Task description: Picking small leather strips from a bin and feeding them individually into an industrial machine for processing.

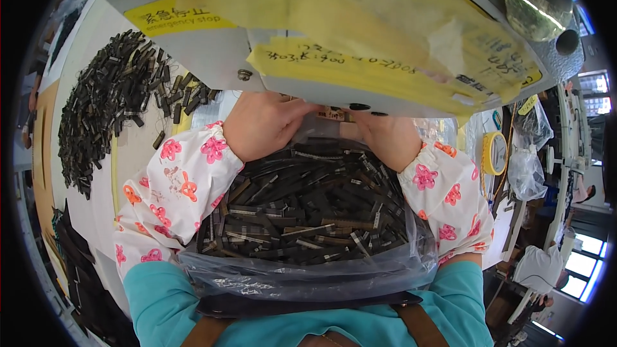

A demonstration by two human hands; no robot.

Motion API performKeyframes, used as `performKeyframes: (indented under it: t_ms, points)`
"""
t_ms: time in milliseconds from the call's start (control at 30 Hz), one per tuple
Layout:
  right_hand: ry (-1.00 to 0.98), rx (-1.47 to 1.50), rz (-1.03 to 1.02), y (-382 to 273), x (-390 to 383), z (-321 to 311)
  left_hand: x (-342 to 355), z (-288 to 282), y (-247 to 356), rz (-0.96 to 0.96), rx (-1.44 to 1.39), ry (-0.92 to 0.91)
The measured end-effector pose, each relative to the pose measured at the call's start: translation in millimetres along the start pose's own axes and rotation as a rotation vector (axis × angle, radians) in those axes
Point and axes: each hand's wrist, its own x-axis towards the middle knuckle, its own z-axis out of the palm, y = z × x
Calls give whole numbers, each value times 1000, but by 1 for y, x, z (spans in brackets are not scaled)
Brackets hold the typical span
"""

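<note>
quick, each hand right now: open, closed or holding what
Left hand: curled beside the small tan piece; grip can't be told.
Right hand: partly hidden by the tape-covered machine head; grip can't be told.

Yellow roll (494, 153): at 3 o'clock in my view, a ring shape.
Clear plastic bag (528, 172): also at 3 o'clock, crumpled, just outward of the roll.
White cover (538, 268): at 4 o'clock; I can't make out what lies beneath.
Bright window (578, 266): at 4 o'clock, farther out than the cover from where I watch.
Dark cloth (87, 283): at 8 o'clock, I see it lying in folds.
</note>
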Motion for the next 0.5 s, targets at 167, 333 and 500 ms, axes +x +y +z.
performKeyframes:
  t_ms: [167, 333, 500]
  points:
    - [51, 42, -38, -1, 3, 2, 5, 9, 1, 75, 128, 35]
    - [57, 41, -72, 9, 2, 2, 8, 10, 6, 67, 212, 17]
    - [70, 36, -131, 3, 7, -9, 6, 12, 2, 96, 199, 53]
